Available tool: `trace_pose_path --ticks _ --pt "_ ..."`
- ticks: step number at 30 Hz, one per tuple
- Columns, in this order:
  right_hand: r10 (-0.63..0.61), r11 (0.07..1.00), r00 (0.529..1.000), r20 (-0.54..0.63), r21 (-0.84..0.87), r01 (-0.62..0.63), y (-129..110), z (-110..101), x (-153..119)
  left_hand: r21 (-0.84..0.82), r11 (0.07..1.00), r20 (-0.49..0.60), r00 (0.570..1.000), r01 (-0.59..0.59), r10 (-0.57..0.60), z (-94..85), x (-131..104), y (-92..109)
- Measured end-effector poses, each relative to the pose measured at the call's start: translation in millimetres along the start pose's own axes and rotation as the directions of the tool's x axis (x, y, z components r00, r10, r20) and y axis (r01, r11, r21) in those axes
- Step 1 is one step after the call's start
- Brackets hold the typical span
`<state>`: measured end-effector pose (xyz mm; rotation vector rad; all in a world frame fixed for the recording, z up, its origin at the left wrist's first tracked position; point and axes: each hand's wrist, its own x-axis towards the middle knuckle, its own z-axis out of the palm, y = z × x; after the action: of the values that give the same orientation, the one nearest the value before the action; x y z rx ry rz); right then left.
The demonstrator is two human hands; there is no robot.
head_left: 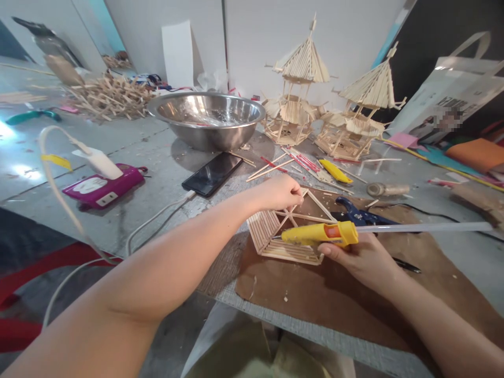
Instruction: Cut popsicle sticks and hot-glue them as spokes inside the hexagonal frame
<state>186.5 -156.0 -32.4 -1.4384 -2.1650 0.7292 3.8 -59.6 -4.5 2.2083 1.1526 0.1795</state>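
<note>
A flat, many-sided wooden stick frame (293, 256) lies on a brown sheet, with spokes meeting near its middle. Rows of sticks fill its left and front sections; its far right section is bare. My left hand (281, 193) reaches over the far left side, fingers pinched at the frame; the exact grip is hidden. In my right hand (364, 257) is a yellow hot glue gun (318, 233), held sideways with its nozzle pointing left, low over the inside of the frame. A long clear glue stick (425, 227) sticks out of its back.
Behind stand a steel bowl (220, 131), two stick pagodas (303, 68) and a pile of sticks (112, 97). A phone (212, 173) and a purple power strip (104, 186) with cables lie left. Blue-handled cutters (354, 212) and a yellow cutter knife (334, 171) lie close by.
</note>
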Motion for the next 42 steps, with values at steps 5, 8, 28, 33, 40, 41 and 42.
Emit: trace_pose_path --ticks 5,8,28,33,40,41,42 --pt "-0.005 1.000 1.000 0.006 -0.002 0.005 2.5 0.7 0.1 0.019 0.999 0.006 1.000 -0.027 0.027 2.0 1.0 -1.7" --pt "-0.010 1.000 1.000 0.000 -0.011 0.010 3.0 1.2 -0.2 0.039 0.998 0.000 0.999 -0.040 0.040 2.4 1.0 -1.4" --pt "-0.015 1.000 1.000 -0.016 -0.009 0.015 3.5 0.1 0.4 0.049 0.999 0.010 1.000 -0.016 0.015 4.1 1.0 -0.7" --pt "0.005 1.000 1.000 -0.009 -0.011 -0.005 4.2 0.3 0.1 0.041 0.999 0.014 1.000 -0.011 0.010 4.3 1.4 -0.4" --pt "0.012 0.999 1.000 -0.002 -0.043 -0.012 7.7 1.9 -0.5 0.048 0.999 0.021 1.000 0.001 -0.002 3.7 0.4 1.6" --pt "0.014 0.999 1.000 0.004 -0.046 -0.014 8.5 1.8 -0.5 0.052 0.999 0.021 1.000 -0.001 -0.001 3.5 0.0 2.0" --pt "0.017 0.999 1.000 0.009 -0.050 -0.016 9.3 1.6 -0.5 0.054 0.999 0.024 1.000 -0.002 0.000 3.0 -0.6 2.5"
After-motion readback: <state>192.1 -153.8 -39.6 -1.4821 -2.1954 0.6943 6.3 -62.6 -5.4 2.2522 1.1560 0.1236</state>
